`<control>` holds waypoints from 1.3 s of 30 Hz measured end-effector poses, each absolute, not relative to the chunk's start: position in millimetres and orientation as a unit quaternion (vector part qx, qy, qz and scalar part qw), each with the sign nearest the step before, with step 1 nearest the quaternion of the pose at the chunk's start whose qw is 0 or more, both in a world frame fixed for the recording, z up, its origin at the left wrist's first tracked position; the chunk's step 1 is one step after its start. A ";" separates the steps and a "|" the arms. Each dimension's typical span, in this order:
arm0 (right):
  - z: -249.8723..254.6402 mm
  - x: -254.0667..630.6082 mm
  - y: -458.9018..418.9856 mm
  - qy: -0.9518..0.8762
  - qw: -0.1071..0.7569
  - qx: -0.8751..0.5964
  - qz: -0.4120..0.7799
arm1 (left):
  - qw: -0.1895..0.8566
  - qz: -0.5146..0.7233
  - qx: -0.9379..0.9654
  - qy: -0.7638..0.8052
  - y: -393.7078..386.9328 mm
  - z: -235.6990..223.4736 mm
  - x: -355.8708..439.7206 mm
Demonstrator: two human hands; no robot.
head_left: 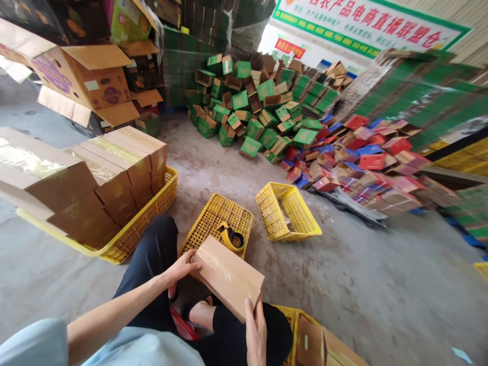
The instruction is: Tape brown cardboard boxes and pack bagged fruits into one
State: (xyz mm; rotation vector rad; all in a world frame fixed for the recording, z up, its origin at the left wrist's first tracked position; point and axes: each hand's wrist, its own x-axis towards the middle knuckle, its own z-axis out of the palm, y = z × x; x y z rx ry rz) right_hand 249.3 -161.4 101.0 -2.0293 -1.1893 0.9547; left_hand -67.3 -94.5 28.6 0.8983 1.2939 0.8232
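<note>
A brown cardboard box (231, 272) with clear tape along its upper face is held tilted above my lap. My left hand (184, 265) grips its left end, thumb on top. At the opposite end, my right hand (254, 320) holds the near right corner, with the thumb on the side and the fingers partly hidden. Just beyond the box, a yellow tape dispenser (231, 237) lies on an upturned yellow plastic crate (213, 208).
To my left, a large yellow crate (171, 190) holds several taped cardboard boxes (125, 157). Another yellow crate (287, 211) stands ahead on the concrete floor. Green cartons (249, 146) and red-and-blue cartons (371, 161) lie heaped behind. A crate with cardboard (310, 338) is by my right knee.
</note>
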 end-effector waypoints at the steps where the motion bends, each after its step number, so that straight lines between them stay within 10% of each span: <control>1: 89.5 245.7 -160.6 -0.445 0.305 -0.755 0.374 | 0.598 0.357 0.413 0.586 -96.9 31.5 -77.9; 22: 26.1 167.5 -152.4 -0.693 0.141 -0.706 0.031 | 0.187 0.139 0.742 0.628 -126.9 14.7 -78.7; 39: 26.3 113.2 -147.9 -0.786 0.134 -0.602 0.035 | 0.139 0.111 0.795 0.580 -132.9 24.2 -44.0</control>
